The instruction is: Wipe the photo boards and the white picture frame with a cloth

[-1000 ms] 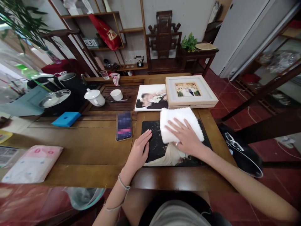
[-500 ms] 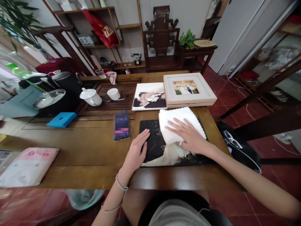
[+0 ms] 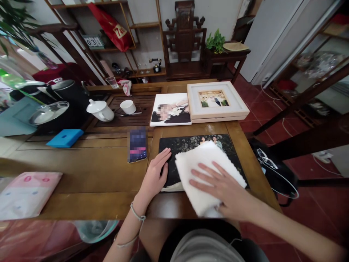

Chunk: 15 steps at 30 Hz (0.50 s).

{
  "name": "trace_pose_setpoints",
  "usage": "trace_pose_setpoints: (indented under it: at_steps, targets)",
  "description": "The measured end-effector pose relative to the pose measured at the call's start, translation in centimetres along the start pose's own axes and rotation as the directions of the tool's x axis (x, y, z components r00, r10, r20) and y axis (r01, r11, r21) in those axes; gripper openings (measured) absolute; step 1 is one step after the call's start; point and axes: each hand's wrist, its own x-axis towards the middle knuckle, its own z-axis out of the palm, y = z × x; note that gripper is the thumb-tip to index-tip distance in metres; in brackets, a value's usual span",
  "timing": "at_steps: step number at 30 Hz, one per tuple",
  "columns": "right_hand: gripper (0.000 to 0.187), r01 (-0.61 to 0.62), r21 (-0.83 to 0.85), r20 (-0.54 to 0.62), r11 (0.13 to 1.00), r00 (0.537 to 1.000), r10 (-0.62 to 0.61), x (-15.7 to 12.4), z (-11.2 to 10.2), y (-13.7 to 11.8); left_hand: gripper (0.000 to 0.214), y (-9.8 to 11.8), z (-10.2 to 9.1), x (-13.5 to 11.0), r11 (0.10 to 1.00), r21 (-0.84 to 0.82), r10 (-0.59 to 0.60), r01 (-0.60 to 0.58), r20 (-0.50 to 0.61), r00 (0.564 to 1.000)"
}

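A dark photo print lies flat near the front edge of the wooden table. My left hand rests open on its left edge, fingers flat. My right hand lies open, fingers spread, on a folded white towel that covers the print's near right part and reaches the table's front edge. The far part of the print shows, with two small figures on it.
Behind the print lie an unframed photo and a white framed picture. A phone lies left of the print. Further left are a white teapot, a cup, a blue block and a pink packet.
My right hand has drawn the towel from the far part of the print toward me, down to the table's front edge. The left hand has stayed on the print's left edge.
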Motion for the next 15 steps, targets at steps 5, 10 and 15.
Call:
trace_pose_setpoints:
  at_steps: [5, 10, 15]
  targets:
    - [0.084, -0.202, -0.104, -0.156, 0.974, 0.970, 0.185, 2.9, -2.1, 7.8, 0.041, 0.0, 0.1, 0.1, 1.000, -0.013, -0.009, 0.009, 0.006, 1.000]
    - [0.081, -0.278, -0.153, -0.216, 0.948, 0.946, 0.242, 1.8, -1.7, 8.2, 0.040, -0.1, 0.2, 0.1, 1.000, -0.017, -0.008, 0.008, -0.005, 1.000]
    - [0.101, -0.127, -0.112, -0.114, 0.986, 0.987, 0.114, -2.8, 0.3, 1.1, 0.040, 0.1, 0.1, 0.1, 1.000, -0.008, -0.011, 0.011, -0.007, 1.000]
